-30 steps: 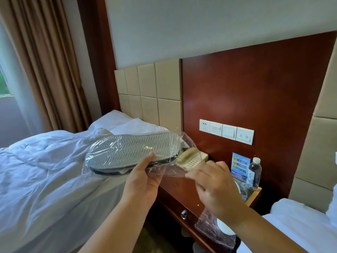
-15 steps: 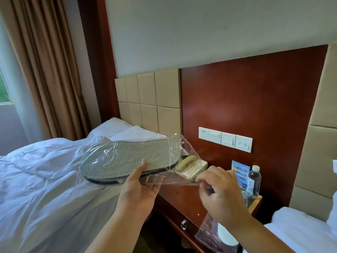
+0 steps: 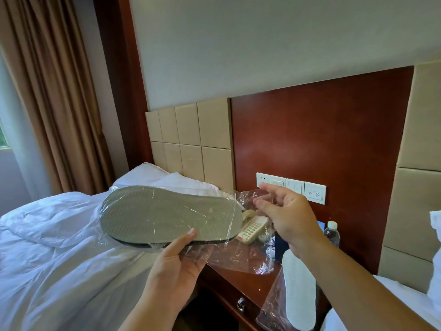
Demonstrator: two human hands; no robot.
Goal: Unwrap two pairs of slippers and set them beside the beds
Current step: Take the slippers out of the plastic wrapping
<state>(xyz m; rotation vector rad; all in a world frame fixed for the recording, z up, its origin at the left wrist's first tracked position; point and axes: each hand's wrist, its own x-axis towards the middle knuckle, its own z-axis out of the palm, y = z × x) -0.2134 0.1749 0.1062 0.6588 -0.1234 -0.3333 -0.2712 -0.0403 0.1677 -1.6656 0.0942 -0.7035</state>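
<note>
Leftward, wrapped slippers (image 3: 167, 213) jut from grip of left hand (image 3: 176, 263), right hand (image 3: 286, 216) beside.

- Grey slipper (image 3: 167, 213), centre: grey-green sole with faint fine ribbing and a black rim along its lower edge, under a clear, glossy wrap (image 3: 238, 256).
- White slipper (image 3: 300, 292), 5 o'clock: white sole with a fine dotted grain, in a clear bag (image 3: 269, 304).
- Bedding (image 3: 59, 247), 8 o'clock: plain white.
- Headboard (image 3: 191, 139), 12 o'clock of the grey slipper: beige squares in a grid.
- Panel (image 3: 322, 139), 2 o'clock: glossy red-brown wood.
- Desk (image 3: 238, 283), 6 o'clock: the same red-brown.
- Switches (image 3: 291, 187): white.
- Phone (image 3: 253, 229): cream, with a grid of pale keys.
- Curtain (image 3: 47, 91), 10 o'clock: tan-brown.
- Wall (image 3: 262, 44), 12 o'clock: pale grey.
- Bottle (image 3: 332, 231), 3 o'clock: clear, white cap.
</note>
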